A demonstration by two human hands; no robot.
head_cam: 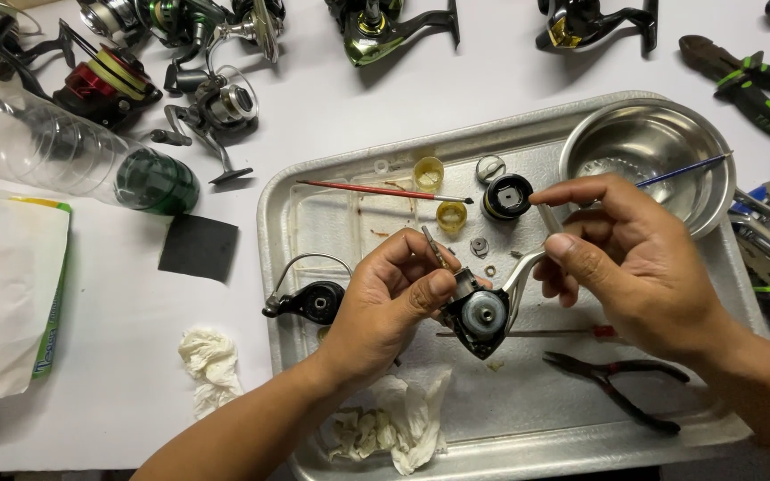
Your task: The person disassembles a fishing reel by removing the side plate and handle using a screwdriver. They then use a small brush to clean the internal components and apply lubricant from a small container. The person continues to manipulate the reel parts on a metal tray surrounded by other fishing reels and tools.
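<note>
left hand [385,298] grips reel body [479,316] | right hand [626,258] pinches its foot | tray [528,450]

White table [385,116] bears metal tray [282,191], reels [216,107], pliers [750,80].

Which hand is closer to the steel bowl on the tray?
Right. The right hand sits just below and left of the steel bowl, near its rim; the left hand is farther left, mid-tray, holding the reel body.
</note>
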